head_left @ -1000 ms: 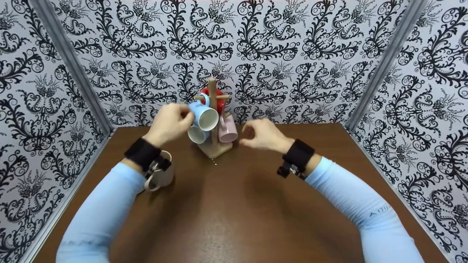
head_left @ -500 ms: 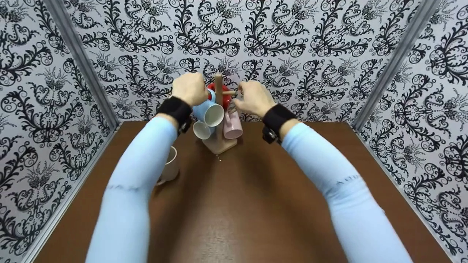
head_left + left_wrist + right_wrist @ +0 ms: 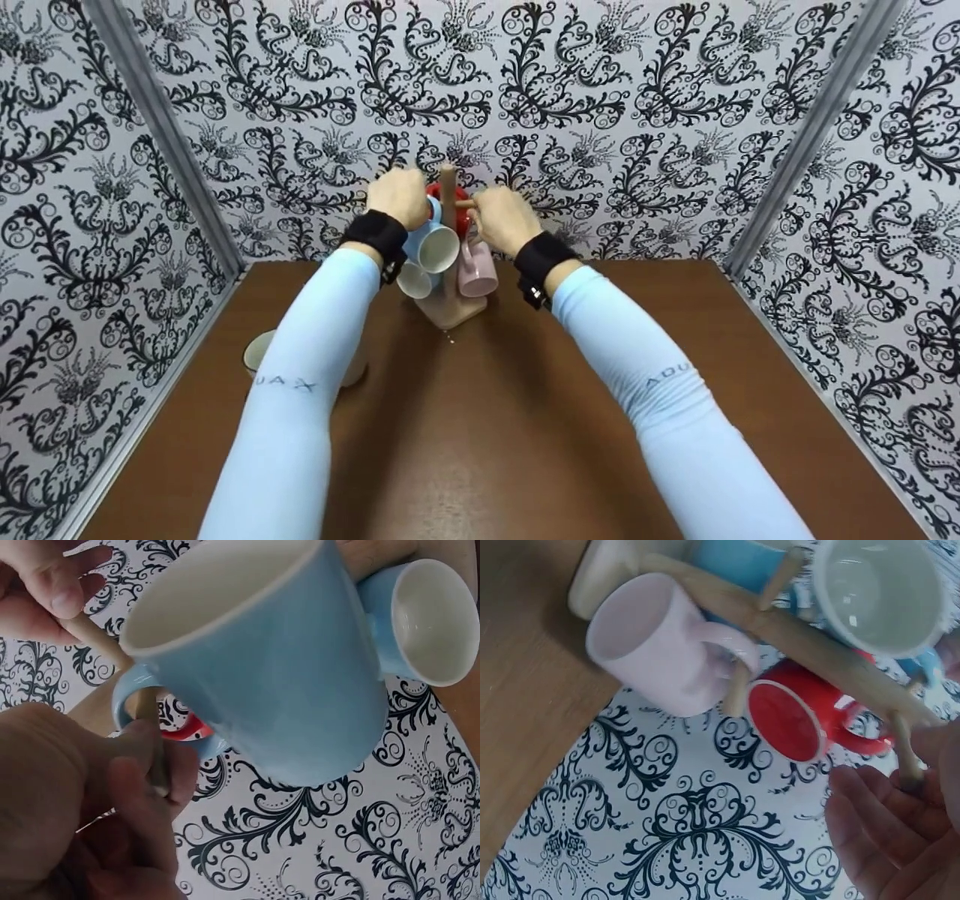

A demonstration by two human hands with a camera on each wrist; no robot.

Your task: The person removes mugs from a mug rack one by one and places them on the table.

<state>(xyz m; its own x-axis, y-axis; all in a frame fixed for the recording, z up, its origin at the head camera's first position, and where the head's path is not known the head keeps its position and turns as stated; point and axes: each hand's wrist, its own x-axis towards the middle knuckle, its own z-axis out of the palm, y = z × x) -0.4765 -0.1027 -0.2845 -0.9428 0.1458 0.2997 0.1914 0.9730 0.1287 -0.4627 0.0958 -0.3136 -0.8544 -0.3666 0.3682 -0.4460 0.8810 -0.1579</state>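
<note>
A wooden mug tree [image 3: 448, 187] stands at the back of the table, hung with mugs. My left hand [image 3: 397, 196] pinches the tip of its upper left peg [image 3: 155, 757] between thumb and fingers. The handle of a light blue mug [image 3: 277, 675] is looped over that peg. Across the post, my right hand [image 3: 504, 219] holds the end of the upper right peg [image 3: 906, 754], which bears no mug. A red mug [image 3: 799, 709] hangs behind the post. Lower down are a pink mug [image 3: 478, 274] and a second blue mug [image 3: 415, 280].
On the brown table [image 3: 480, 420], a pale mug [image 3: 259, 349] at the left is partly covered by my left sleeve [image 3: 300, 375]. Part of another pale mug [image 3: 354, 369] shows beyond it. Patterned walls [image 3: 555, 75] close off the back and sides.
My left hand has gone from the upper blue mug's side up to the left peg. My right hand has moved up and left from beside the pink mug to the right peg.
</note>
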